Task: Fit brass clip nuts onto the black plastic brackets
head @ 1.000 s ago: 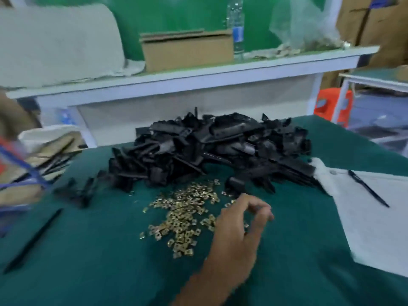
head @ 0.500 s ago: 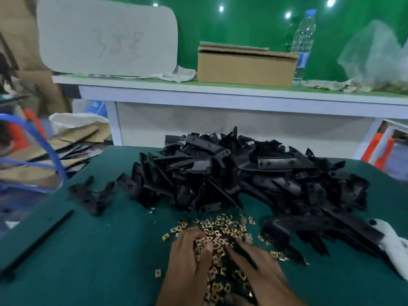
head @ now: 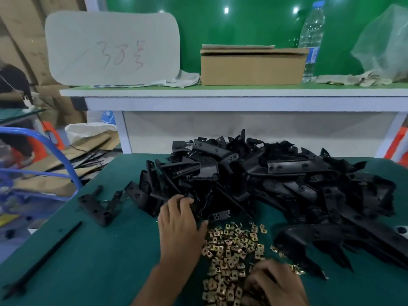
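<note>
A big heap of black plastic brackets [head: 276, 173] lies across the far half of the green table [head: 99, 272]. In front of it spreads a loose patch of small brass clip nuts [head: 234, 241]. My left hand [head: 178, 228] lies palm down at the heap's front left edge, its fingertips bent onto the brackets and its thumb spread out to the right. My right hand [head: 273, 283] is low at the near edge, blurred, with its fingers curled down over the nuts. What it holds is hidden.
Two separate brackets [head: 97, 206] and a long black strip [head: 44, 259] lie on the table's left side. Behind stands a white shelf [head: 220, 98] with a cardboard box [head: 251, 67] and a water bottle [head: 311, 38]. A blue cart frame [head: 55, 149] stands at the left.
My left hand has moved forward from the clip nuts to the bracket heap. My right hand has drawn back toward the near edge of the nuts. The camera view has tilted and shifted.
</note>
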`<action>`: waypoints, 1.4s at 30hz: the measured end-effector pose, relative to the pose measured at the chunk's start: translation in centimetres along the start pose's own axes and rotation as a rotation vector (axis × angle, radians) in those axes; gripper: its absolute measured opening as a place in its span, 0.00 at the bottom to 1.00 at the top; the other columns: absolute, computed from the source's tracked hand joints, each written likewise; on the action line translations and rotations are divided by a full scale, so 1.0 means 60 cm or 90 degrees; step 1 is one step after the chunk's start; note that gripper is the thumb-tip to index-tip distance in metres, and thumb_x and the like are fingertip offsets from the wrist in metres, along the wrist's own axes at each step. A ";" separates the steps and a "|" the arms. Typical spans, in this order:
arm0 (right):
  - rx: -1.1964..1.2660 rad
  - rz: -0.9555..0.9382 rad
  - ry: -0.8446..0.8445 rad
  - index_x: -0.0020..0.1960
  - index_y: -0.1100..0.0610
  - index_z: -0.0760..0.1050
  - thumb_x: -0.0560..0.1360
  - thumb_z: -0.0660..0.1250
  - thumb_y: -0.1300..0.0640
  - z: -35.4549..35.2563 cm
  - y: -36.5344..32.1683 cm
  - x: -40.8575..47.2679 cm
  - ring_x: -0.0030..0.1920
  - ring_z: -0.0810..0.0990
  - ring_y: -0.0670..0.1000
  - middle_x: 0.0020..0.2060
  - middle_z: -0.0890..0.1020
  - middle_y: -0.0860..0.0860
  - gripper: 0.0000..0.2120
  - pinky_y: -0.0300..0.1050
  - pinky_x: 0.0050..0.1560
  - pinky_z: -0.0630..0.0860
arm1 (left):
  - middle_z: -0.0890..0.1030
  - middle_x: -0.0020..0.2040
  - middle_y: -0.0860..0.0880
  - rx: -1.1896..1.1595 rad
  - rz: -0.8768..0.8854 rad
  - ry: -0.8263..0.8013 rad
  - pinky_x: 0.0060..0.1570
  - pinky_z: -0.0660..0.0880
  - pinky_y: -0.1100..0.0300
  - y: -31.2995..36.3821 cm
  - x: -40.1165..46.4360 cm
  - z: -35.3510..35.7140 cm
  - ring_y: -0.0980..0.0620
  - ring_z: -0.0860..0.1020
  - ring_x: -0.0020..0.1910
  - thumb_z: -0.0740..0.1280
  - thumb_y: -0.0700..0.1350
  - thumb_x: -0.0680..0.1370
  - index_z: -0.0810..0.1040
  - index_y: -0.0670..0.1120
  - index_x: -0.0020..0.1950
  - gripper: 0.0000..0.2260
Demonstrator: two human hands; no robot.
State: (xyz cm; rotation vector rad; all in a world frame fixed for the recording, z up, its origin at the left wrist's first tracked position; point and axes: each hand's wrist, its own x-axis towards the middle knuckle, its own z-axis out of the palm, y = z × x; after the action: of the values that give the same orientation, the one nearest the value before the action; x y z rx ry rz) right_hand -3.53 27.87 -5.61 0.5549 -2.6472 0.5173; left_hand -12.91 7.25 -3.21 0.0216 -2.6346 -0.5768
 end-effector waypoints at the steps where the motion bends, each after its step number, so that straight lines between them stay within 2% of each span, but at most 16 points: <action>1: -0.018 -0.017 -0.009 0.37 0.42 0.80 0.66 0.65 0.32 -0.006 0.003 0.003 0.43 0.81 0.45 0.41 0.79 0.39 0.15 0.48 0.43 0.81 | 0.63 0.71 0.53 0.052 -0.014 -0.015 0.74 0.57 0.55 -0.007 0.015 0.008 0.50 0.60 0.72 0.66 0.61 0.78 0.63 0.53 0.73 0.27; 4: -0.038 -0.021 -0.045 0.32 0.44 0.80 0.62 0.73 0.37 -0.028 0.008 0.011 0.33 0.82 0.44 0.34 0.80 0.40 0.12 0.42 0.33 0.81 | 0.70 0.71 0.53 0.103 -0.012 -0.024 0.73 0.59 0.53 -0.020 0.031 0.023 0.50 0.68 0.70 0.64 0.60 0.79 0.67 0.52 0.73 0.25; 7: -0.037 0.006 -0.069 0.28 0.45 0.77 0.52 0.86 0.49 -0.032 0.012 0.012 0.27 0.77 0.40 0.28 0.76 0.40 0.17 0.33 0.29 0.76 | 0.78 0.67 0.53 0.037 0.011 0.062 0.68 0.66 0.51 -0.028 0.026 0.008 0.51 0.78 0.62 0.70 0.52 0.79 0.80 0.52 0.62 0.13; 11: 0.030 0.074 0.063 0.31 0.55 0.81 0.66 0.77 0.54 -0.033 0.010 0.008 0.28 0.80 0.51 0.24 0.76 0.51 0.08 0.42 0.38 0.78 | 0.80 0.56 0.60 -0.175 -0.047 0.225 0.58 0.68 0.55 -0.034 0.010 -0.039 0.53 0.78 0.55 0.64 0.55 0.80 0.80 0.54 0.56 0.10; 13: 0.074 0.062 0.057 0.31 0.50 0.80 0.69 0.73 0.47 -0.027 0.005 0.004 0.30 0.80 0.46 0.25 0.76 0.45 0.11 0.37 0.40 0.77 | 0.79 0.50 0.66 -0.308 -0.092 0.300 0.50 0.69 0.60 -0.024 -0.004 -0.073 0.59 0.77 0.50 0.61 0.59 0.79 0.77 0.62 0.54 0.08; 16: 0.128 0.098 -0.041 0.38 0.41 0.73 0.76 0.67 0.41 -0.031 -0.010 0.010 0.39 0.76 0.35 0.35 0.76 0.40 0.10 0.28 0.44 0.71 | 0.80 0.45 0.70 -0.407 -0.126 0.372 0.42 0.70 0.74 -0.013 -0.032 -0.115 0.69 0.77 0.44 0.64 0.60 0.81 0.75 0.69 0.47 0.04; 18: 0.108 0.107 -0.050 0.40 0.38 0.70 0.75 0.68 0.42 -0.024 -0.004 0.003 0.40 0.76 0.34 0.37 0.75 0.37 0.08 0.29 0.50 0.70 | 0.80 0.42 0.68 -0.482 -0.151 0.396 0.40 0.70 0.75 -0.015 -0.047 -0.133 0.68 0.77 0.40 0.62 0.63 0.77 0.76 0.70 0.45 0.04; 20: 0.126 0.150 -0.082 0.37 0.39 0.73 0.67 0.75 0.47 -0.035 0.004 0.004 0.36 0.76 0.34 0.33 0.76 0.35 0.11 0.31 0.46 0.72 | 0.82 0.38 0.63 -0.589 -0.182 0.356 0.45 0.75 0.60 -0.015 -0.061 -0.134 0.65 0.77 0.37 0.63 0.65 0.76 0.80 0.65 0.43 0.09; 22: 0.143 0.156 -0.078 0.46 0.41 0.77 0.74 0.73 0.49 -0.045 0.012 0.008 0.46 0.80 0.38 0.41 0.79 0.37 0.05 0.35 0.55 0.73 | 0.83 0.36 0.58 -0.681 -0.209 0.223 0.42 0.74 0.53 -0.007 -0.077 -0.118 0.61 0.78 0.35 0.66 0.62 0.78 0.84 0.59 0.41 0.12; 24: 0.269 0.277 -0.107 0.50 0.46 0.78 0.78 0.71 0.55 -0.054 0.004 0.010 0.52 0.81 0.42 0.44 0.81 0.42 0.04 0.39 0.61 0.73 | 0.83 0.32 0.53 -0.710 -0.202 0.103 0.38 0.74 0.60 0.005 -0.097 -0.095 0.61 0.78 0.32 0.68 0.57 0.77 0.85 0.55 0.39 0.11; 26: 0.229 0.316 -0.042 0.42 0.43 0.77 0.72 0.76 0.64 -0.058 0.005 0.014 0.45 0.81 0.34 0.37 0.82 0.41 0.16 0.27 0.53 0.72 | 0.78 0.28 0.53 -0.697 -0.152 0.028 0.32 0.70 0.68 0.018 -0.121 -0.072 0.62 0.74 0.28 0.70 0.60 0.74 0.82 0.53 0.37 0.13; 28: 0.215 0.326 0.067 0.42 0.45 0.78 0.71 0.77 0.63 -0.055 0.012 0.007 0.39 0.79 0.32 0.33 0.82 0.42 0.15 0.22 0.42 0.69 | 0.77 0.28 0.57 -0.617 -0.066 -0.035 0.31 0.67 0.70 0.024 -0.139 -0.058 0.62 0.74 0.29 0.62 0.67 0.68 0.79 0.60 0.38 0.13; 31: 0.454 0.430 0.105 0.47 0.51 0.78 0.76 0.72 0.59 -0.062 0.019 0.014 0.29 0.79 0.42 0.32 0.83 0.44 0.04 0.31 0.34 0.71 | 0.80 0.34 0.61 -0.532 0.023 -0.120 0.35 0.69 0.70 0.023 -0.149 -0.049 0.62 0.78 0.36 0.58 0.70 0.68 0.75 0.72 0.43 0.10; 34: 0.849 0.574 0.117 0.49 0.60 0.76 0.78 0.66 0.65 -0.062 0.027 0.028 0.28 0.80 0.48 0.31 0.82 0.50 0.02 0.44 0.30 0.74 | 0.80 0.40 0.59 -0.499 0.048 -0.152 0.38 0.69 0.71 0.021 -0.155 -0.041 0.60 0.78 0.41 0.57 0.77 0.68 0.74 0.72 0.45 0.15; 36: 1.082 0.630 0.150 0.48 0.60 0.75 0.74 0.65 0.64 -0.061 0.026 0.036 0.28 0.80 0.49 0.32 0.81 0.53 0.03 0.42 0.23 0.74 | 0.78 0.46 0.64 -0.480 0.075 -0.172 0.41 0.70 0.72 0.019 -0.160 -0.033 0.61 0.77 0.46 0.51 0.82 0.67 0.73 0.72 0.47 0.22; 42: 1.201 0.621 0.101 0.41 0.57 0.80 0.71 0.67 0.60 -0.057 0.034 0.025 0.30 0.80 0.50 0.36 0.80 0.55 0.04 0.41 0.25 0.76 | 0.76 0.46 0.65 -0.433 0.166 -0.228 0.39 0.68 0.70 0.012 -0.167 -0.020 0.60 0.75 0.45 0.54 0.80 0.71 0.67 0.71 0.53 0.18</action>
State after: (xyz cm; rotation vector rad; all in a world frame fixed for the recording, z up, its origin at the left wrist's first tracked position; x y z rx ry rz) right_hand -4.74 30.63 -2.54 -0.4770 -1.2546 2.9992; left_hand -3.32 8.49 -6.12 -0.6731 -2.5510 -1.4487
